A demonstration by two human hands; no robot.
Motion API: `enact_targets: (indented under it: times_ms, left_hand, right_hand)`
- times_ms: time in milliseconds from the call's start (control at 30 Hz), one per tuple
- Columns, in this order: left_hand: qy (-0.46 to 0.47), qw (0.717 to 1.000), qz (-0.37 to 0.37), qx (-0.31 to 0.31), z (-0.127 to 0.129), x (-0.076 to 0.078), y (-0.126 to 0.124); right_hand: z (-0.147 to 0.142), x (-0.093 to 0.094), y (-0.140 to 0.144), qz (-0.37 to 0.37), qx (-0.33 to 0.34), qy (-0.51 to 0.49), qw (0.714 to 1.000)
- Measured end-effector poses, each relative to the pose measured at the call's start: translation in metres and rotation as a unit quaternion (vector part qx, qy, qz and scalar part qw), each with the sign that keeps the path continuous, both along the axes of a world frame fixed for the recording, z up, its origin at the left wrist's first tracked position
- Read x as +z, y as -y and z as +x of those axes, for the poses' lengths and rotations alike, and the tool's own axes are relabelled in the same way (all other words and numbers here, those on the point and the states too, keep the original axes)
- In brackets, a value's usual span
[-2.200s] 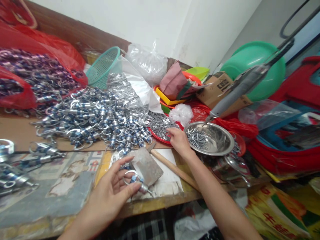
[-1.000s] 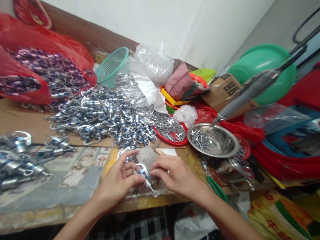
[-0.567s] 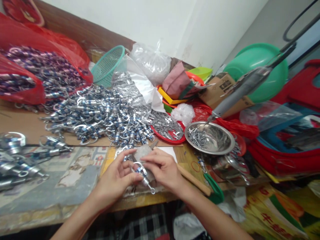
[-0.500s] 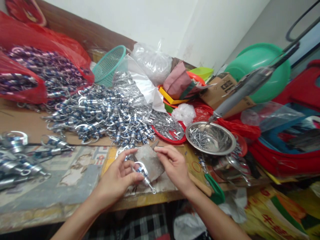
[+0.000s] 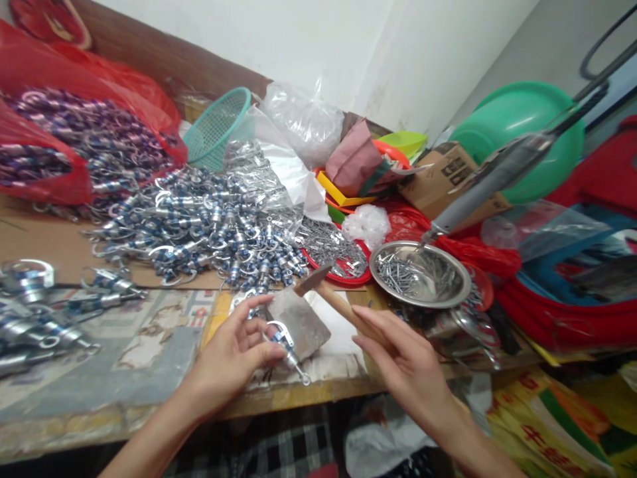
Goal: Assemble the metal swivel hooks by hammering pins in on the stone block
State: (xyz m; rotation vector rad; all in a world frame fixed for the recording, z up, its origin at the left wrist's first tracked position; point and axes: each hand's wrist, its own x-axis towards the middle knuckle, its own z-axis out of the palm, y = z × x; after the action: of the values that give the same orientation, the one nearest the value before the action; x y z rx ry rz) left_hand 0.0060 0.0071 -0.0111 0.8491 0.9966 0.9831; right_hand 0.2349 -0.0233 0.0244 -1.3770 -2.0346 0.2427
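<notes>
Right hand (image 5: 415, 362) shifts from metal block (image 5: 303, 325) to hammer (image 5: 343, 307) as left hand (image 5: 221, 355) stays put

Fingers of the right hand, at the block's far corner half a second ago, now close around the wooden handle, whose end has swung out; the hammer's head is angled at the block's far edge, contact unclear. Thumb and fingers of the left hand pinch a silver-and-blue metal piece (image 5: 284, 345) over the block's near left part, its ring end pointing back toward the worker. The curved arm and ring appear already joined to the body; whether every part is secured cannot be told, and the held piece looks unfinished. Similar loose pieces (image 5: 37, 325) lie to the left on the worn table (image 5: 114, 398). Behind the block rises a large pile (image 5: 199, 226) of the same sort, its degree of completion unclear. Beside it, small metal parts fill a red tray (image 5: 367, 265), and pins remain in a steel bowl (image 5: 428, 287) under a hanging grey tool (image 5: 490, 182), suggesting plenty of stock is left. Farther back stand a teal basket (image 5: 216, 126) and a green basin (image 5: 527, 133).
</notes>
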Motion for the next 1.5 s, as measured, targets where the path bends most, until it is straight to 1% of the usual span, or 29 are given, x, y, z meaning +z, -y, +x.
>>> enact_targets:
  times_ms: [33, 67, 100, 167, 200, 233, 300, 367, 433, 467, 500, 600, 667, 733, 767, 800, 867, 933, 1000, 1067, 1133, 1233, 1333, 1400, 1467, 1500]
  left_hand:
    - [-0.001, 1.000, -0.002, 0.002, 0.000, 0.000, 0.000]
    - [-0.002, 1.000, -0.002, 0.004, 0.001, 0.000, 0.000]
    - [-0.003, 1.000, -0.002, 0.005, 0.001, 0.000, 0.000]
    - [-0.005, 1.000, 0.000, 0.002, 0.001, 0.000, -0.001]
    - [-0.005, 1.000, 0.000, 0.002, 0.001, 0.000, -0.001]
    - [-0.006, 1.000, -0.002, 0.001, 0.001, -0.001, -0.001]
    - [-0.005, 1.000, -0.002, -0.001, 0.000, -0.001, -0.001]
    - [-0.004, 1.000, 0.001, -0.004, 0.000, -0.001, 0.000]
    - [-0.004, 1.000, 0.000, 0.001, 0.000, -0.001, 0.000]
    - [-0.006, 1.000, -0.002, 0.007, 0.000, -0.001, 0.001]
    - [-0.012, 1.000, -0.005, 0.009, 0.000, 0.000, 0.001]
    - [-0.075, 0.997, 0.007, -0.014, -0.001, 0.001, 0.002]
    - [-0.136, 0.990, 0.029, -0.033, -0.003, 0.000, 0.001]
    - [-0.181, 0.981, 0.068, -0.028, -0.006, -0.001, 0.000]
    - [-0.194, 0.976, 0.094, -0.020, -0.007, -0.001, 0.000]
    - [-0.203, 0.972, 0.120, -0.013, -0.008, -0.002, -0.001]
    - [-0.216, 0.964, 0.152, 0.001, -0.008, -0.002, -0.002]
    - [-0.222, 0.964, 0.150, 0.006, -0.007, -0.001, -0.003]
    - [-0.222, 0.967, 0.127, 0.007, -0.005, 0.002, -0.003]
    - [-0.220, 0.971, 0.095, 0.018, -0.004, 0.005, -0.002]
    - [-0.224, 0.971, 0.072, 0.032, -0.004, 0.008, -0.002]
    - [-0.236, 0.968, 0.075, 0.034, -0.006, 0.008, -0.001]
    - [-0.241, 0.964, 0.106, 0.032, -0.007, 0.005, 0.000]
    - [-0.256, 0.957, 0.132, 0.035, -0.006, 0.003, 0.001]
    - [-0.280, 0.946, 0.159, 0.041, -0.004, 0.002, 0.003]
    - [-0.292, 0.940, 0.171, 0.045, -0.003, 0.001, 0.004]
  right_hand:
    - [-0.002, 0.003, 0.007, 0.031, 0.018, 0.000, 0.999]
    - [-0.003, 0.004, 0.013, 0.045, 0.035, 0.010, 0.998]
    - [-0.004, 0.004, 0.019, 0.040, 0.051, 0.030, 0.997]
    - [-0.003, -0.002, 0.029, -0.011, 0.070, 0.075, 0.995]
    - [-0.002, -0.006, 0.032, -0.033, 0.070, 0.087, 0.993]
    - [-0.002, -0.009, 0.035, -0.038, 0.060, 0.085, 0.994]
    - [-0.001, -0.014, 0.040, -0.007, 0.039, 0.061, 0.997]
    - [0.000, -0.017, 0.044, 0.009, 0.047, 0.053, 0.997]
    - [0.001, -0.019, 0.044, -0.018, 0.062, 0.052, 0.997]
    - [0.002, -0.021, 0.041, -0.033, 0.055, 0.041, 0.997]
    - [0.005, -0.024, 0.036, -0.042, 0.034, 0.020, 0.998]
    - [0.014, -0.033, 0.011, -0.077, -0.054, -0.034, 0.995]
    - [0.020, -0.039, -0.012, -0.132, -0.074, -0.035, 0.988]
    - [0.022, -0.042, -0.037, -0.172, -0.056, 0.009, 0.983]
    - [0.021, -0.041, -0.050, -0.171, -0.051, 0.047, 0.983]
    - [0.019, -0.040, -0.064, -0.158, -0.056, 0.087, 0.982]
    - [0.014, -0.036, -0.094, -0.123, -0.088, 0.151, 0.977]
    - [0.008, -0.032, -0.125, -0.111, -0.125, 0.173, 0.971]
    - [0.003, -0.031, -0.153, -0.129, -0.142, 0.191, 0.963]
    - [0.000, -0.031, -0.171, -0.149, -0.152, 0.205, 0.955]
    - [0.000, -0.032, -0.180, -0.155, -0.157, 0.204, 0.954]
    - [0.005, -0.028, -0.179, -0.138, -0.159, 0.172, 0.962]
    - [0.004, -0.021, -0.162, -0.104, -0.155, 0.108, 0.977]
    - [-0.005, -0.017, -0.141, -0.096, -0.135, 0.064, 0.984]
    - [-0.021, -0.014, -0.112, -0.103, -0.093, 0.011, 0.990]
    - [-0.030, -0.013, -0.096, -0.108, -0.061, -0.020, 0.992]
